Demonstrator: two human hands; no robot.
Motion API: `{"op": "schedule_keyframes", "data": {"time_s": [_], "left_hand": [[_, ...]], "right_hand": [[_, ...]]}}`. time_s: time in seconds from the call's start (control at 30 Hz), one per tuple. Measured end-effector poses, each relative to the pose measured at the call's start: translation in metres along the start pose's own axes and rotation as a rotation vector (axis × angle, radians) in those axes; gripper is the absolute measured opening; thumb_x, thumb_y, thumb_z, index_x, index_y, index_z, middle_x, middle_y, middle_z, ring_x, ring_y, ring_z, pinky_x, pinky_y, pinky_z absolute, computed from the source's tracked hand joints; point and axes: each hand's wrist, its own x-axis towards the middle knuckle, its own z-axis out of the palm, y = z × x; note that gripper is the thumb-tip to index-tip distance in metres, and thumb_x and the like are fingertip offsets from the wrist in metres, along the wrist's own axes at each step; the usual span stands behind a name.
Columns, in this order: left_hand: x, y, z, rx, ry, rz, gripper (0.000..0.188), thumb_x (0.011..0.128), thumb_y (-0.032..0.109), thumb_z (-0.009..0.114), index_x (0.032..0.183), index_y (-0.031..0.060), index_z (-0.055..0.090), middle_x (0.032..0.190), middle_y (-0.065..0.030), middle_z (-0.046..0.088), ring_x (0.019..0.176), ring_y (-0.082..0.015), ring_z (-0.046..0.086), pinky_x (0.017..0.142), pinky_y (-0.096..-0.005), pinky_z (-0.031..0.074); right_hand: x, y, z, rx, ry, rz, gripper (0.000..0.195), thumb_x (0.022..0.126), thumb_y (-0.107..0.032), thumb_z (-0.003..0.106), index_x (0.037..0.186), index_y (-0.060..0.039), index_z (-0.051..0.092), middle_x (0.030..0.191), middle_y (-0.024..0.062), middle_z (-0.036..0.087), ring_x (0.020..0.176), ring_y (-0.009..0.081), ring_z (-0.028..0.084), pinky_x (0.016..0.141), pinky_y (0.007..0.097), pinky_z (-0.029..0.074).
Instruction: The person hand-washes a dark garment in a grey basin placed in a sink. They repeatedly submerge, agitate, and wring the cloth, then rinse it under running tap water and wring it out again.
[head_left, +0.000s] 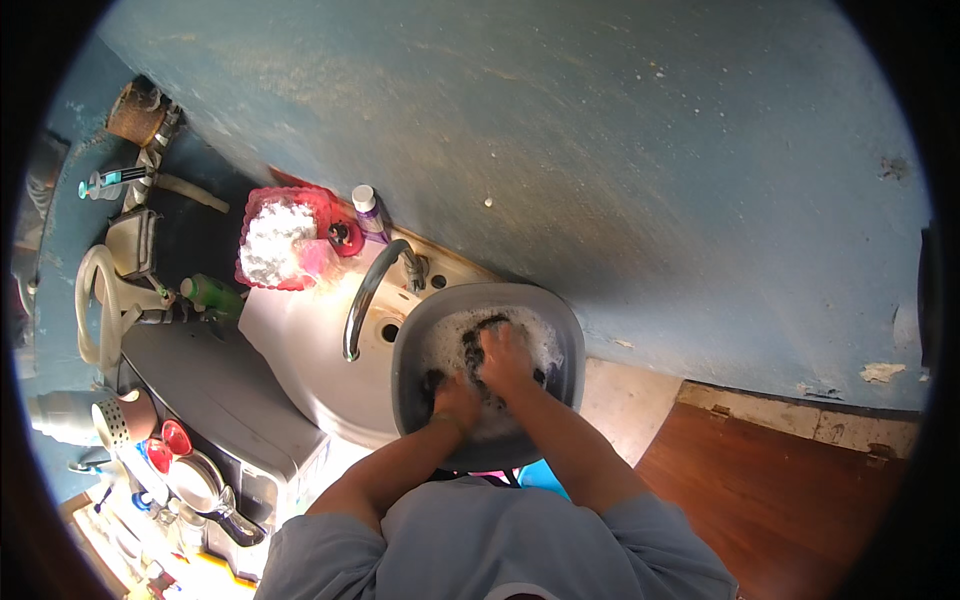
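Observation:
A grey plastic basin (403, 352) of foamy water stands over the right part of a white washbasin (315, 360). Dark wet cloth (474, 346) shows through the suds. Both hands are in the basin. My right hand (505, 356) touches the cloth near the middle, its fingers blurred. My left hand (455, 401) is lower and to the left, partly in the suds beside another dark patch of cloth; its fingers are hidden. Whether either hand grips the cloth is unclear.
A chrome faucet (369, 289) arches just left of the basin. Behind it are a red tray (326, 201) and a white-capped bottle (369, 214). A grey-topped appliance (225, 382) stands left, and a blue wall (600, 165) rises beyond.

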Motion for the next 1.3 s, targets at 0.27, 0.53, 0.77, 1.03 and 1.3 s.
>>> {"op": "schedule_keyframes", "data": {"time_s": [0.27, 0.53, 0.77, 1.03, 1.3], "left_hand": [[-0.010, 0.007, -0.026, 0.185, -0.001, 0.160, 0.056, 0.085, 0.017, 0.049, 0.138, 0.0042, 0.037, 0.114, -0.0163, 0.051, 0.101, -0.0302, 0.058, 0.083, -0.0407, 0.050], [-0.024, 0.007, -0.068, -0.166, -0.029, 0.078, 0.100, 0.070, 0.023, 0.068, 0.149, 0.0116, 0.008, 0.132, -0.0220, 0.041, 0.113, -0.0341, 0.055, 0.091, -0.0387, 0.047], [-0.049, -0.003, -0.101, -0.178, 0.150, 0.129, 0.111, 0.058, 0.029, 0.082, 0.147, 0.0125, 0.018, 0.130, -0.0177, 0.045, 0.120, -0.0349, 0.046, 0.098, -0.0415, 0.040], [-0.072, 0.022, -0.122, -0.561, 0.406, 0.391, 0.104, 0.059, 0.030, 0.080, 0.144, 0.0107, 0.023, 0.123, -0.0177, 0.056, 0.113, -0.0342, 0.054, 0.095, -0.0447, 0.040], [-0.086, -0.005, -0.155, -0.506, 0.514, 0.218, 0.047, 0.063, 0.015, 0.073, 0.107, 0.0033, 0.063, 0.101, -0.0183, 0.065, 0.095, -0.0340, 0.062, 0.085, -0.0374, 0.049]], "right_hand": [[0.051, 0.020, -0.006, 0.199, 0.054, 0.166, 0.034, 0.080, -0.015, 0.049, 0.108, -0.0002, 0.061, 0.102, 0.0261, 0.062, 0.098, 0.0399, 0.059, 0.089, 0.0480, 0.044], [-0.038, 0.064, -0.043, 1.550, 0.069, 0.287, 0.032, 0.087, -0.018, 0.055, 0.113, -0.0004, 0.060, 0.101, 0.0115, 0.064, 0.090, 0.0234, 0.062, 0.084, 0.0364, 0.048], [-0.105, 0.038, -0.081, 1.866, 0.177, -0.023, 0.029, 0.087, -0.013, 0.057, 0.112, -0.0008, 0.061, 0.103, 0.0087, 0.064, 0.096, 0.0176, 0.061, 0.086, 0.0295, 0.048], [-0.121, -0.023, -0.124, 1.874, 0.144, -0.318, 0.028, 0.087, -0.014, 0.057, 0.110, 0.0011, 0.059, 0.103, 0.0087, 0.064, 0.095, 0.0178, 0.062, 0.087, 0.0318, 0.048], [-0.104, 0.018, -0.102, 1.540, 0.333, -0.202, 0.031, 0.083, -0.001, 0.052, 0.113, 0.0004, 0.058, 0.105, 0.0090, 0.063, 0.097, 0.0169, 0.060, 0.088, 0.0300, 0.046]]}}
